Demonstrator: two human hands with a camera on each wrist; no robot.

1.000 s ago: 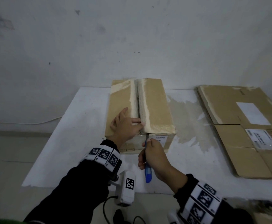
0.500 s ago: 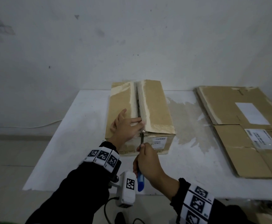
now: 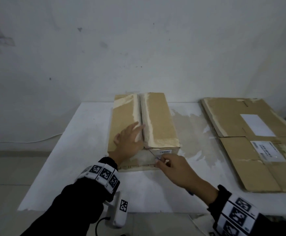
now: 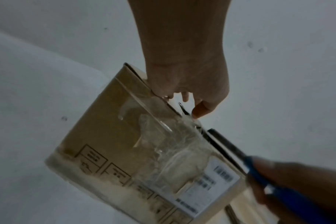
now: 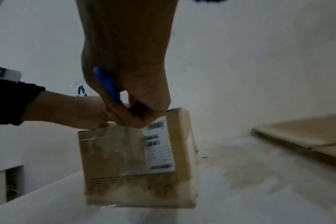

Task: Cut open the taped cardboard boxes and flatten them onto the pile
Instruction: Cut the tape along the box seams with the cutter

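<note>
A closed cardboard box [image 3: 157, 123] stands mid-table, its top seam running away from me. My left hand [image 3: 130, 138] lies flat on the left top flap, fingers straight and reaching the seam. My right hand [image 3: 171, 166] grips a blue-handled knife [image 5: 107, 86] in front of the box's near face. The thin blade [image 3: 151, 153] slants up-left to the near end of the seam at the top edge. In the left wrist view the blade [image 4: 220, 145] lies along the taped near face [image 4: 125, 144]. Clear tape and a white label cover that face [image 5: 134, 159].
A pile of flattened cardboard [image 3: 257, 142] lies on the right side of the white table [image 3: 70, 150], a hand's width from the box. The wall stands right behind the box. The table's left edge drops to the floor.
My right hand has swung to the right, so the knife now slants instead of standing upright at the seam's near end. My left hand has slid farther up the flap.
</note>
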